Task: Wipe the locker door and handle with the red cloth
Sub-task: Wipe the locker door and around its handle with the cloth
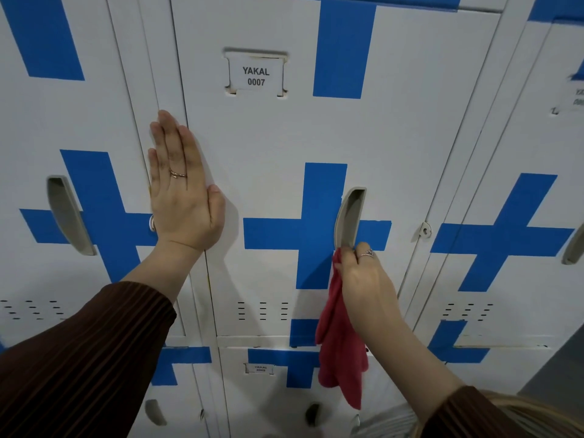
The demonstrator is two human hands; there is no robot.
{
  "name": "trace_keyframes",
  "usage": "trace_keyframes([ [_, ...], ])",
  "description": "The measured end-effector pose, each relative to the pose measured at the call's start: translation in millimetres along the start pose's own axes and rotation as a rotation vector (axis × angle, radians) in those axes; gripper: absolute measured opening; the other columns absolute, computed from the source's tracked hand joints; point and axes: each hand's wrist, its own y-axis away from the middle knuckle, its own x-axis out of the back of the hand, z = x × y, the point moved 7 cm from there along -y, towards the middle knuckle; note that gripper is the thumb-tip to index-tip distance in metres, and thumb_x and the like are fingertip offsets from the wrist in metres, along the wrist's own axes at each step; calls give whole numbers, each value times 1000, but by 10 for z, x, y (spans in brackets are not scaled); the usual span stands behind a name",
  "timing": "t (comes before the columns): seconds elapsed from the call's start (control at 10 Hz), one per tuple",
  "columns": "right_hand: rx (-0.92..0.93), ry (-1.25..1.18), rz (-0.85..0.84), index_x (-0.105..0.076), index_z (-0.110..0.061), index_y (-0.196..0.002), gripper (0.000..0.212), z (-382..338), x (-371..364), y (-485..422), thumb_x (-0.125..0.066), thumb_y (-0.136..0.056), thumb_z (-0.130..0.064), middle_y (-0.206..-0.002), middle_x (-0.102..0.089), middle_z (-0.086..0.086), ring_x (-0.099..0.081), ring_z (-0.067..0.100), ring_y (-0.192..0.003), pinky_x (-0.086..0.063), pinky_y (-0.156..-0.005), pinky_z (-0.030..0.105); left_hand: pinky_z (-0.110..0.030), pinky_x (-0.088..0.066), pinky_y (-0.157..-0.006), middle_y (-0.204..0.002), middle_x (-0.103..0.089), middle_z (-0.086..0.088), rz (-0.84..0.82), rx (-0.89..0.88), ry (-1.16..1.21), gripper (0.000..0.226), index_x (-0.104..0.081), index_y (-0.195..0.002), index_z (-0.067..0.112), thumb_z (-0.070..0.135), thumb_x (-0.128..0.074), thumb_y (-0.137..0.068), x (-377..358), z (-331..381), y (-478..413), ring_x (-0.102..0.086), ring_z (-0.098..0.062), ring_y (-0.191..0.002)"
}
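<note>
Holding the red cloth (pixel 338 349) hanging below it, the right grip (pixel 363 279) touches the handle (pixel 349 216); the left grip (pixel 183 197), wide, presses the locker door (pixel 284 137).

The white sheet-metal locker door (pixel 284 147) carries a bold blue painted cross (pixel 319 232), with a further blue vertical bar (pixel 343 49) above it. The same white-and-blue cross pattern repeats on the neighbouring metal lockers (pixel 94 90). The door's curved plastic handle (pixel 343 222) is pale grey-beige. The small rectangular paper label (pixel 256 76) is white with black lettering, YAKAL 0007. Three columns of short black vent slots (pixel 262 311) mark the door's lower part. The soft red cloth (pixel 338 349) is a plain pinkish red, unpatterned. The ribbed knit sleeves (pixel 79 358) are dark brown with fine lengthwise stripes. A thin finger ring (pixel 178 175) is silver-toned. The smooth floor strip (pixel 562 368) is dark grey.
</note>
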Motion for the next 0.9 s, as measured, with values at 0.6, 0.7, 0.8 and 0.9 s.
trace_keyframes([
  [0.6, 82, 128, 272, -62, 6, -84, 32, -34, 46, 77, -82, -59, 3, -62, -53, 15, -49, 23, -47, -43, -41, 26, -34, 8, -116, -147, -8, -37, 0, -6, -7, 78, -9, -142, -12, 11, -38, -74, -4, -7, 4, -1, -44, -137],
  [0.7, 90, 141, 289, -62, 6, -81, 31, -44, 41, 80, -82, -57, 5, -61, -53, 16, -49, 24, -47, -44, -42, 27, -35, 7, -116, -147, -8, -37, -2, -7, 2, 77, -9, -142, -12, 12, -36, -74, -6, -7, 3, -2, -45, -137],
  [0.8, 99, 133, 293, -61, 5, -76, 29, -51, 32, 77, -83, -56, 3, -59, -53, 16, -50, 24, -46, -44, -42, 26, -36, 7, -116, -147, -8, -37, -6, -9, 3, 77, -9, -142, -12, 13, -36, -74, -14, -11, 4, -2, -45, -137],
  [0.9, 114, 133, 324, -60, 4, -73, 28, -52, 28, 84, -83, -56, 2, -57, -52, 15, -49, 24, -45, -44, -42, 26, -35, 7, -116, -147, -9, -38, -1, -11, 0, 76, -10, -141, -12, 13, -35, -74, -13, -15, 6, -3, -45, -137],
])
